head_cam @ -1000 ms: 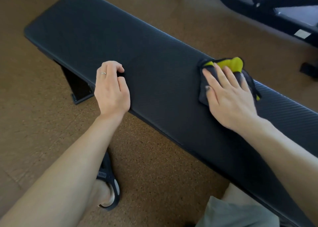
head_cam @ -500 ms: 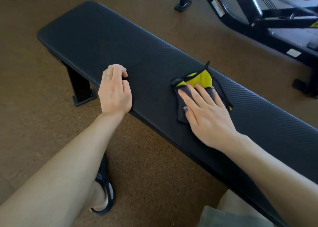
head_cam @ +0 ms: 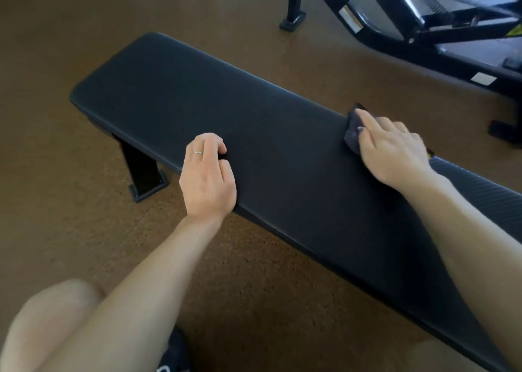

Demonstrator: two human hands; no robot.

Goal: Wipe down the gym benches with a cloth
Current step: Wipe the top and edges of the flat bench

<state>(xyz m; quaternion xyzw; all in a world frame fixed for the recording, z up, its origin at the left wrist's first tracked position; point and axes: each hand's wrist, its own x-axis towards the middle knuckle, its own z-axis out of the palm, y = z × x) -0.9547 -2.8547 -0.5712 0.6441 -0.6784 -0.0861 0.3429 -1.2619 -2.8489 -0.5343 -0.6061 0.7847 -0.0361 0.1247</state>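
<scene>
A long black padded bench (head_cam: 254, 123) runs from upper left to lower right across the brown floor. My right hand (head_cam: 392, 148) lies flat on a dark grey cloth (head_cam: 353, 134) at the bench's far edge; most of the cloth is hidden under the hand, and a sliver of its yellow side shows by the wrist. Resting on the near edge of the pad, my left hand (head_cam: 207, 179) has its fingers curled and holds nothing. It wears a ring.
A black metal frame of another gym machine (head_cam: 401, 24) stands at the upper right, with a foot (head_cam: 292, 23) on the floor. The bench's black leg (head_cam: 141, 171) is below its left end. My bare knee (head_cam: 53, 323) and a sandal (head_cam: 175, 354) show at the bottom.
My right hand has slid the cloth across the pad toward the far edge and to the right. The left hand has stayed put on the near edge. The view has shifted.
</scene>
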